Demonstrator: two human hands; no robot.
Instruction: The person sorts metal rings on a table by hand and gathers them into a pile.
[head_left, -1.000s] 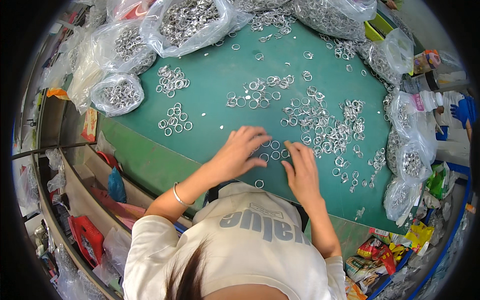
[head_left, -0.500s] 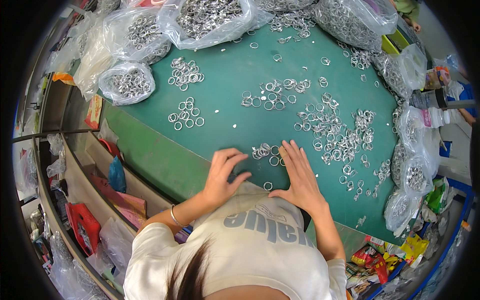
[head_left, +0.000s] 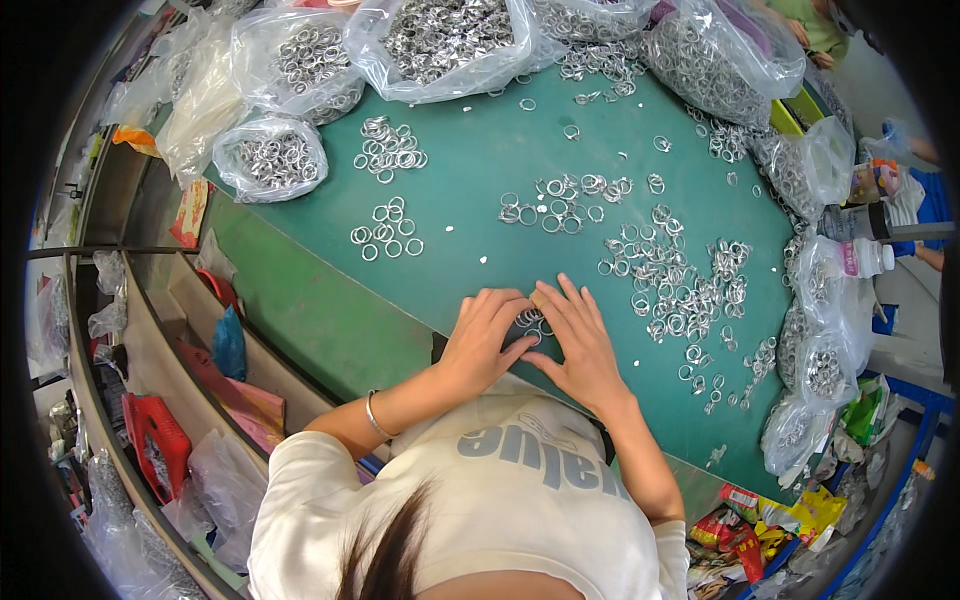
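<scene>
A small cluster of silver metal rings (head_left: pixel 533 322) lies on the green tabletop right in front of my body, between my two hands. My left hand (head_left: pixel 482 335) rests on its left side, fingers bent and thumb apart, the tips beside the rings. From the other side my right hand (head_left: pixel 578 350) reaches over them with long, mostly straight fingers; a tan covering shows at one fingertip. The two thumbs nearly meet on the near side of the rings. Fingers partly hide the cluster, and neither hand grips it.
Loose rings lie in a large spread (head_left: pixel 680 285) at right, a middle group (head_left: pixel 555 205), and two left groups, the nearer one (head_left: pixel 387 230) smaller. Clear plastic bags of rings (head_left: pixel 270 160) line the table's far and right edges. A red basket (head_left: pixel 157 445) sits lower left.
Both hands have come together around the near rings, the left moving right. The near rings are drawn closer together. The whole view has shifted slightly.
</scene>
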